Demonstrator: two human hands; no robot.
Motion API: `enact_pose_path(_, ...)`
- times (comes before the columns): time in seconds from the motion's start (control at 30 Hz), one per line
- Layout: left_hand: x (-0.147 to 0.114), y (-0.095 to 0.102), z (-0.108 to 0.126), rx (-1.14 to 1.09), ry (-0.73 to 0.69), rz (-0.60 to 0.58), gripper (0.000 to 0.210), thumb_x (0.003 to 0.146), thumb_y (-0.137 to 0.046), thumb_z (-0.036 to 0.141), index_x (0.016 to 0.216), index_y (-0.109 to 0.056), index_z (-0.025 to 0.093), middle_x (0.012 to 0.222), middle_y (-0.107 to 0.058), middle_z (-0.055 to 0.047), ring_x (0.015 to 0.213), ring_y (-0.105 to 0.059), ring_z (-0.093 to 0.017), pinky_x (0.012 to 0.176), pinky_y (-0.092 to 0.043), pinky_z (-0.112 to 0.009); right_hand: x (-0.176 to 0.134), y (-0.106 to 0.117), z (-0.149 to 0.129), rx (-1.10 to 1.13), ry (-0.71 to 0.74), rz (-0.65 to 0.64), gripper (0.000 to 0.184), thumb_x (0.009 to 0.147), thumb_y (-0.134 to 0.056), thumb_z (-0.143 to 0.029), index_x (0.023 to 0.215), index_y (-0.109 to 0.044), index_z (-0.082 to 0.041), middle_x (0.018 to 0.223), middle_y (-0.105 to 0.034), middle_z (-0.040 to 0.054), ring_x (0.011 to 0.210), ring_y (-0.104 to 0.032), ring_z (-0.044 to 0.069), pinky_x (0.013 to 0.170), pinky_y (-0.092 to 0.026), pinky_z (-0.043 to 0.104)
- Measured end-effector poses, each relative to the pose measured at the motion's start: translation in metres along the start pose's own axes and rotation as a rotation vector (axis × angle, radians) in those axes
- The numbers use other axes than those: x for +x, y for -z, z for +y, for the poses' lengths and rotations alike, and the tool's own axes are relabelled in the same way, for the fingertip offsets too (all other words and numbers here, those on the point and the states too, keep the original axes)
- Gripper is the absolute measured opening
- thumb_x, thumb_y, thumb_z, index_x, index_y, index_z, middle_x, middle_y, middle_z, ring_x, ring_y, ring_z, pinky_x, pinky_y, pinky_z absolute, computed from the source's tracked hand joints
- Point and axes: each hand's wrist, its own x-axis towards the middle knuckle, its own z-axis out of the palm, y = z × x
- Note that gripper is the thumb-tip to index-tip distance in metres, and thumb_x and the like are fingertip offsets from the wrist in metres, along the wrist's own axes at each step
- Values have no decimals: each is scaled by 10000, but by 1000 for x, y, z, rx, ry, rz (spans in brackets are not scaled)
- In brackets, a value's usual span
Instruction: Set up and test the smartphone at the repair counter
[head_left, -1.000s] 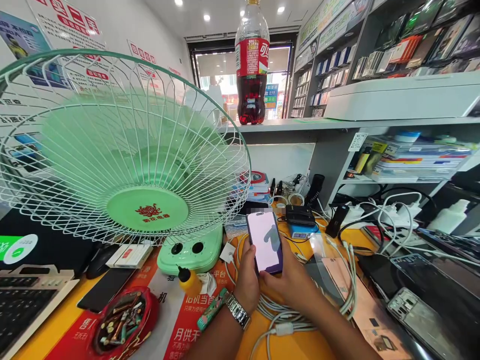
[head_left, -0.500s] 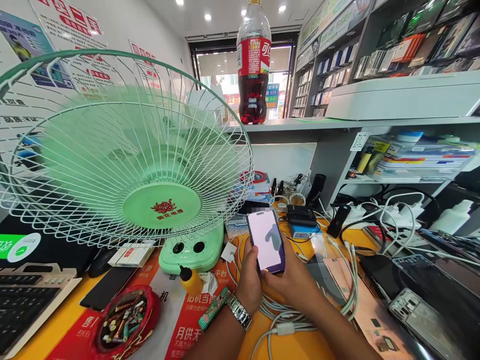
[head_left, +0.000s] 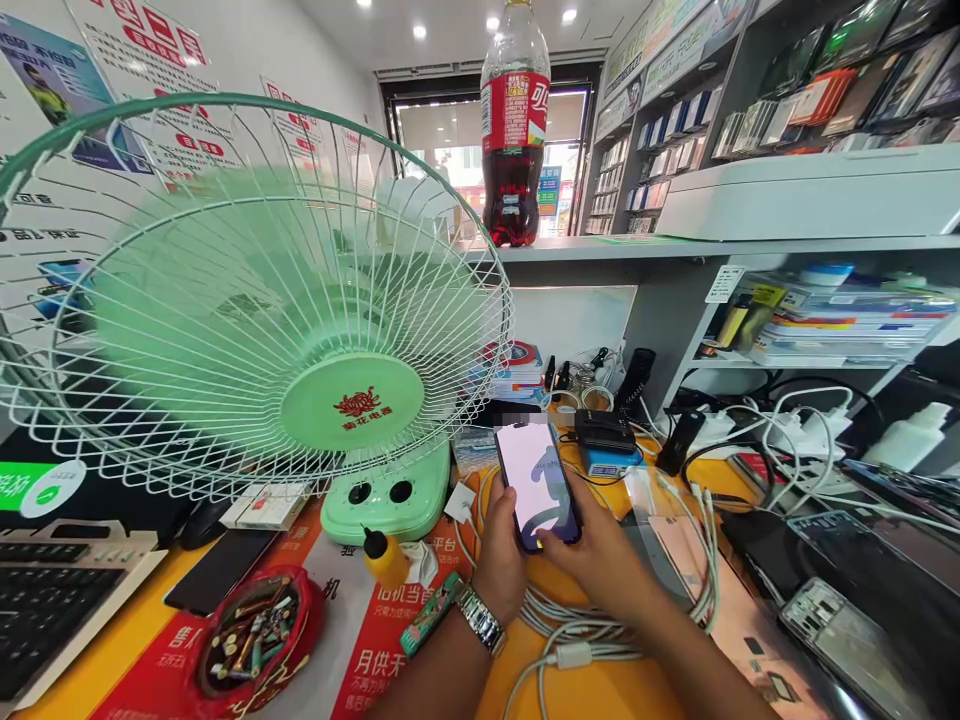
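Observation:
A smartphone [head_left: 534, 475] with a lit, pale screen is held upright between both hands, tilted toward me. My left hand [head_left: 501, 545] wraps its left edge, thumb along the side; a metal-band watch [head_left: 480, 618] is on that wrist. My right hand [head_left: 592, 545] grips the right edge, with its thumb at the bottom of the screen. Grey shapes and faint text show on the display. Below the hands lie bundled white cables [head_left: 574, 640]. A green patterned stick-like item [head_left: 431, 615] lies beside the left wrist, near a yellow bottle with a black tip [head_left: 385, 560].
A green fan [head_left: 352, 400] fills the left side. A red bowl of cigarette butts [head_left: 300, 640], a dark phone [head_left: 221, 572] and a keyboard [head_left: 60, 610] stand at front left. Phone parts [head_left: 832, 625] lie at right. A cola bottle [head_left: 514, 150] stands on the ledge.
My right thumb has moved onto the lower screen, and the grey shapes on the display have changed. The fan head has turned slightly to the right.

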Motion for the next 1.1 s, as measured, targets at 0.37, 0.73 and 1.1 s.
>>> enact_pose_path(0.37, -1, -1, -1, -5, -7, -10, 339, 903, -480, 350, 1207, -537, 211, 1163, -630, -49, 1054, -586, -218, 851, -480, -305, -2, -5, -2, -69, -4, 37, 733, 762, -609, -221, 1433, -312, -205, 1269, -567, 93, 1101, -562, 256, 916, -463, 363)
enact_pose_path(0.73, -2, -1, -3, 21, 9, -20, 349, 908, -471, 356, 1216, -523, 202, 1115, -637, -53, 1001, -597, -204, 832, -495, -301, 1, -5, -1, -74, -53, 110, 563, 773, -588, -277, 1312, -459, -185, 1125, -648, 81, 926, -627, 234, 775, -507, 324)
enact_pose_path(1.1, -4, 1, 0, 161, 142, -63, 375, 914, -424, 425, 1223, -495, 227, 1049, -613, -63, 789, -620, -194, 455, -504, -208, 2, 13, -5, 85, -94, -29, 510, 738, -594, -173, 1232, -473, -206, 1025, -655, 46, 889, -622, 204, 731, -509, 297)
